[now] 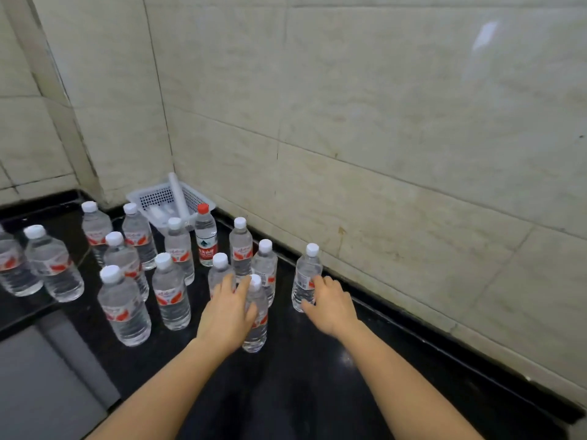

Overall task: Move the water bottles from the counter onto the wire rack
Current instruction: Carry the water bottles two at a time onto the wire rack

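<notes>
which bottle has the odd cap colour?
The red-capped bottle at the back, standing just in front of the white basket. Every other bottle on the counter has a white cap.

Black counter, bottles, basket

Pale marbled tile walls meet in a corner above a glossy black counter

Clear water bottles stand upright on the black counter, mostly white-capped with red-white labels. One red-capped bottle stands near the back.
</notes>
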Demonstrator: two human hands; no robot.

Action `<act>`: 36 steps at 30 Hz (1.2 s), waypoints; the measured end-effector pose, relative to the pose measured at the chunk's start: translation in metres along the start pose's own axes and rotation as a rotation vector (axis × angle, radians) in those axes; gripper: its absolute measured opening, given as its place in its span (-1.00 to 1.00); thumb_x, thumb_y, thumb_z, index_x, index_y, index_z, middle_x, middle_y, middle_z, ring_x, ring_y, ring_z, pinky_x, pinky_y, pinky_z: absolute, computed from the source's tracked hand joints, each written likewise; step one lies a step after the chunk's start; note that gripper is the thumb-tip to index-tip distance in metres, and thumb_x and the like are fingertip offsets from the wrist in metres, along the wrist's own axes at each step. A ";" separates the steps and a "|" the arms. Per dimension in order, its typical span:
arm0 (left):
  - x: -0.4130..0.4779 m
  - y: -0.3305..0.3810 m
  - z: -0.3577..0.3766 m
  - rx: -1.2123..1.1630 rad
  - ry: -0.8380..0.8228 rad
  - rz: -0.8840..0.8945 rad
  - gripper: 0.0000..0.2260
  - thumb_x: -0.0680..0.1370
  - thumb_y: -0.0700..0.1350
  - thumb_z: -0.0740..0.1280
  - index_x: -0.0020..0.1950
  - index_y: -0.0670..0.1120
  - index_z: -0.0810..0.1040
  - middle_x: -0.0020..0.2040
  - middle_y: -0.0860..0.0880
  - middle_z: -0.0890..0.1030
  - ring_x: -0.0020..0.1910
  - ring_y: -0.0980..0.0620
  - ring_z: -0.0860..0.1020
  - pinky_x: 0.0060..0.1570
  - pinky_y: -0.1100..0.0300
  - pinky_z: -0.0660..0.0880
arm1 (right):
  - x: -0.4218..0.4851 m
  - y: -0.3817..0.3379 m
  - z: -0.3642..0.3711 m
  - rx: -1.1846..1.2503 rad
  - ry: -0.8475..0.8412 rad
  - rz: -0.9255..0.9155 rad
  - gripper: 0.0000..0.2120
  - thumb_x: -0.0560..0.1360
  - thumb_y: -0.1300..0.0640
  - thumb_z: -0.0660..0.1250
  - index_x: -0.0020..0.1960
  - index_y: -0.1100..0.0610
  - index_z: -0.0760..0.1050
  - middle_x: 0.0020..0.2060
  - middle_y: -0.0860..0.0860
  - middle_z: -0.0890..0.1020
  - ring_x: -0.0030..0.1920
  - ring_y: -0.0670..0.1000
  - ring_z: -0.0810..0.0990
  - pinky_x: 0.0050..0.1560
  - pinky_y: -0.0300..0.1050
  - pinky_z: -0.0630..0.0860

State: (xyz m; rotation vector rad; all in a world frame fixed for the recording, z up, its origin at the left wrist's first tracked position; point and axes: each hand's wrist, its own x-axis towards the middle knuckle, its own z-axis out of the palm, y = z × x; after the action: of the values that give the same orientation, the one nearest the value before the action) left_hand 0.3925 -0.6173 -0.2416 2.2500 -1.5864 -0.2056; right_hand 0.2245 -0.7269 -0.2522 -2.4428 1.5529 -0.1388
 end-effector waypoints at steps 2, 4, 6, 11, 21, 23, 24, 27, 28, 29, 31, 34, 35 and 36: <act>0.021 -0.001 0.007 -0.023 -0.001 0.014 -0.47 0.59 0.04 0.21 0.53 0.00 0.15 0.52 -0.10 0.17 0.45 -0.11 0.25 0.22 0.00 0.47 | 0.031 0.006 0.001 -0.007 0.026 0.015 -0.52 0.57 -0.06 0.21 0.40 0.16 0.27 0.30 0.14 0.45 0.29 0.18 0.40 0.20 0.10 0.41; 0.035 -0.001 0.014 -0.057 0.005 0.024 -0.46 0.59 0.04 0.22 0.54 -0.01 0.15 0.52 -0.07 0.18 0.47 -0.08 0.25 0.24 0.00 0.47 | 0.058 0.010 0.001 -0.001 0.068 0.021 -0.49 0.59 -0.04 0.19 0.44 0.17 0.22 0.31 0.15 0.45 0.29 0.19 0.42 0.19 0.09 0.43; 0.045 -0.002 0.020 -0.072 0.029 0.034 -0.45 0.58 0.05 0.23 0.54 -0.02 0.18 0.49 -0.06 0.23 0.44 -0.07 0.28 0.22 0.01 0.48 | 0.082 0.012 0.002 0.022 0.102 0.007 -0.46 0.60 -0.02 0.19 0.49 0.16 0.16 0.32 0.16 0.43 0.29 0.19 0.42 0.19 0.08 0.44; 0.054 -0.013 0.034 0.108 0.009 0.113 -0.47 0.53 -0.02 0.35 0.45 -0.18 0.36 0.23 -0.16 0.53 0.13 -0.18 0.54 -0.17 -0.04 0.60 | 0.116 0.015 0.005 -0.072 0.110 -0.029 -0.52 0.63 0.01 0.14 0.49 0.13 0.18 0.33 0.16 0.41 0.30 0.19 0.39 0.18 0.10 0.38; 0.058 0.003 0.027 0.089 -0.045 -0.025 -0.64 0.62 -0.07 0.20 0.40 -0.13 0.31 0.24 -0.11 0.47 0.22 -0.11 0.45 0.02 0.06 0.45 | 0.109 0.019 -0.002 -0.065 0.075 -0.064 -0.62 0.59 0.07 0.25 0.36 0.18 0.36 0.26 0.16 0.49 0.25 0.19 0.44 0.14 0.00 0.38; 0.055 0.003 0.022 0.062 -0.045 -0.029 -0.71 0.59 -0.08 0.26 0.27 -0.14 0.43 0.17 -0.12 0.52 0.17 -0.12 0.49 0.01 0.06 0.45 | 0.096 0.017 -0.005 -0.028 0.064 -0.038 -0.67 0.56 0.05 0.29 0.24 0.20 0.44 0.19 0.17 0.54 0.18 0.20 0.48 0.07 -0.01 0.41; 0.053 0.001 0.020 0.045 -0.037 -0.033 -0.75 0.57 -0.07 0.29 0.19 -0.15 0.48 0.13 -0.12 0.54 0.13 -0.12 0.51 -0.03 0.07 0.45 | 0.086 0.016 -0.004 -0.004 0.070 -0.028 -0.69 0.55 0.03 0.31 0.19 0.20 0.46 0.15 0.17 0.56 0.15 0.21 0.50 0.04 -0.01 0.42; 0.036 -0.006 0.017 -0.046 -0.015 -0.054 -0.83 0.49 -0.03 0.34 -0.04 -0.12 0.55 -0.02 -0.09 0.57 -0.01 -0.12 0.55 -0.14 0.06 0.44 | 0.053 0.016 0.006 0.063 0.100 0.009 -0.74 0.51 0.02 0.36 0.09 0.17 0.49 0.07 0.13 0.59 0.10 0.18 0.53 0.06 0.03 0.45; 0.028 -0.008 0.016 -0.071 -0.014 -0.050 -0.84 0.48 -0.02 0.33 -0.09 -0.11 0.55 -0.06 -0.07 0.57 -0.05 -0.12 0.56 -0.16 0.05 0.45 | 0.043 0.017 0.006 0.098 0.110 0.032 -0.75 0.50 0.02 0.37 0.08 0.16 0.50 0.06 0.11 0.59 0.09 0.17 0.53 0.05 0.02 0.45; 0.020 -0.008 0.016 -0.088 -0.010 -0.033 -0.84 0.47 -0.01 0.32 -0.11 -0.09 0.55 -0.08 -0.05 0.57 -0.07 -0.11 0.56 -0.18 0.06 0.45 | 0.033 0.018 0.005 0.141 0.117 0.057 -0.75 0.49 0.01 0.38 0.06 0.15 0.51 0.04 0.10 0.60 0.08 0.16 0.54 0.04 0.01 0.45; 0.004 -0.002 0.010 -0.117 0.011 0.019 -0.85 0.45 0.00 0.33 -0.11 -0.06 0.56 -0.09 -0.02 0.57 -0.08 -0.07 0.55 -0.20 0.09 0.43 | 0.014 0.021 -0.007 0.196 0.119 0.089 -0.74 0.46 -0.01 0.39 0.03 0.15 0.53 0.00 0.09 0.63 0.04 0.16 0.56 0.03 0.00 0.48; -0.021 0.014 -0.003 -0.160 0.031 0.085 -0.88 0.41 -0.02 0.35 -0.22 -0.06 0.54 -0.18 -0.01 0.56 -0.16 -0.05 0.54 -0.26 0.13 0.37 | -0.029 0.025 -0.030 0.227 0.068 0.109 -0.70 0.41 -0.07 0.42 0.00 0.14 0.57 -0.08 0.07 0.65 -0.06 0.14 0.59 -0.05 -0.02 0.52; -0.031 0.021 -0.008 -0.173 0.031 0.106 -0.87 0.40 -0.02 0.36 -0.26 -0.06 0.53 -0.22 -0.01 0.56 -0.19 -0.05 0.54 -0.29 0.13 0.37 | -0.047 0.026 -0.037 0.247 0.059 0.108 -0.68 0.39 -0.08 0.44 -0.02 0.14 0.58 -0.12 0.07 0.65 -0.09 0.12 0.60 -0.11 -0.03 0.51; -0.042 0.028 -0.012 -0.187 0.026 0.126 -0.85 0.38 -0.03 0.36 -0.30 -0.08 0.52 -0.27 -0.02 0.56 -0.23 -0.06 0.54 -0.32 0.12 0.38 | -0.067 0.029 -0.043 0.272 0.058 0.110 -0.68 0.38 -0.08 0.46 -0.04 0.15 0.58 -0.16 0.07 0.64 -0.14 0.10 0.60 -0.17 -0.05 0.49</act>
State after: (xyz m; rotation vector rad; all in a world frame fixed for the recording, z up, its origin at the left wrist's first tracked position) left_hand 0.3573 -0.5838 -0.2240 1.9975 -1.6179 -0.2768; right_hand 0.1609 -0.6848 -0.2147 -2.1567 1.5725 -0.3774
